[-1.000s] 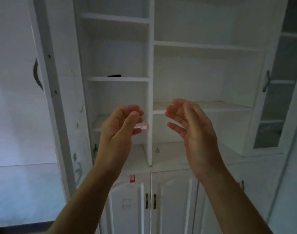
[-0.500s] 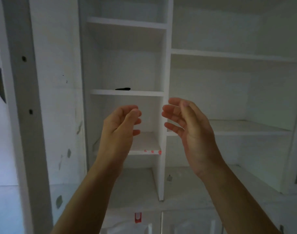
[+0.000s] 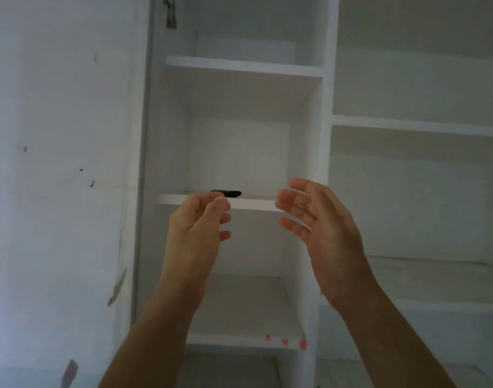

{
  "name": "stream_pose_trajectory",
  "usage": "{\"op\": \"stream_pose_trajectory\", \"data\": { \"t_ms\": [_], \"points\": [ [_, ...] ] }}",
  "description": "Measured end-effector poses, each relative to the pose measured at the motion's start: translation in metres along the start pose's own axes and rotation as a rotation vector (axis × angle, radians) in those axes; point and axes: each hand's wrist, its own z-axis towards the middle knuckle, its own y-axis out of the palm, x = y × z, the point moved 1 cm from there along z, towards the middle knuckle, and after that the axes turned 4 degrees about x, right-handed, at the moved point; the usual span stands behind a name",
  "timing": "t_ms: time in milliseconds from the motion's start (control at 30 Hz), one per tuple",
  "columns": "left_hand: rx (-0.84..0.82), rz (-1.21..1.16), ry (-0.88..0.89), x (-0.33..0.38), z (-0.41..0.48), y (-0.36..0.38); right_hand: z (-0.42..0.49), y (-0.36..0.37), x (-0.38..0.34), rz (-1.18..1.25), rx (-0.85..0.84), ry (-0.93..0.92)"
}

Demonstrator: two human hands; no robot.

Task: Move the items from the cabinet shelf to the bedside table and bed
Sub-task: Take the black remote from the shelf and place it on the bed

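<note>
Left hand (image 3: 196,219) raised, fingers curled, right hand (image 3: 321,219) raised, fingers spread

dim, flat light | soft overall blur | wide-angle bending at edges

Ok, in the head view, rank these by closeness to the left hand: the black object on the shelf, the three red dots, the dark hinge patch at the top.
1. Black object, just above the left hand.
2. Red dots, far below, to the right.
3. Hinge patch, top of frame.

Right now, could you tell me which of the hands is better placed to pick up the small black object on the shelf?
Probably the left hand: its fingertips sit just below the small black object; the right hand is further right.
</note>
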Motion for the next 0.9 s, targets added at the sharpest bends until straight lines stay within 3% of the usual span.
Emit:
{"op": "stream_pose_trajectory", "data": {
  "t_ms": [233, 600, 900],
  "points": [
    [0.04, 0.072, 0.057, -0.01, 0.04, 0.026, 0.057, -0.002, 0.032, 0.059, -0.056, 0.039],
    [0.022, 0.284, 0.084, -0.005, 0.104, 0.059, 0.137, 0.009, 0.039, -0.116, -0.164, 0.131],
    [-0.014, 0.333, -0.068, -0.021, 0.156, 0.067, 0.182, 0.037, 0.062, -0.197, -0.217, 0.223]
  ]
}}
